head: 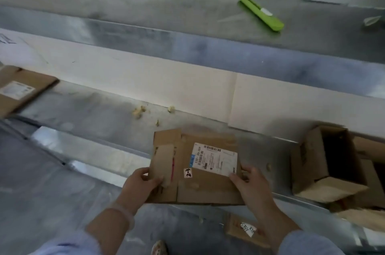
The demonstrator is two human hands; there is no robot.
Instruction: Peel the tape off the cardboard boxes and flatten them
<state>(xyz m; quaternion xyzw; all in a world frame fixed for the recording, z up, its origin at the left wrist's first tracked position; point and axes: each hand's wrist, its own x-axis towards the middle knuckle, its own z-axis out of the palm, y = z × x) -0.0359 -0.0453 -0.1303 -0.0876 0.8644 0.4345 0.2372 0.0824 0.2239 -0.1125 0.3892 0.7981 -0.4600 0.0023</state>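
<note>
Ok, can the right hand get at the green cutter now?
Not readily: the right hand grips the labelled box, and the green cutter lies well beyond on the upper ledge. Nothing stands between them, so letting go should free the way.

The counter [93, 113] offers a broad open stretch of metal between the flat cardboard [23, 90] at its left end and the open box [308, 161] at its right, with only small scraps [138, 112] near the white back panel [166, 79]. The flattened box [208, 188], gripped by the left hand [139, 181] and right hand [252, 184], blocks the middle front edge; the right hand fills the gap toward the open box. On the upper ledge [145, 0] a green cutter [261, 13] lies at the right.
</note>
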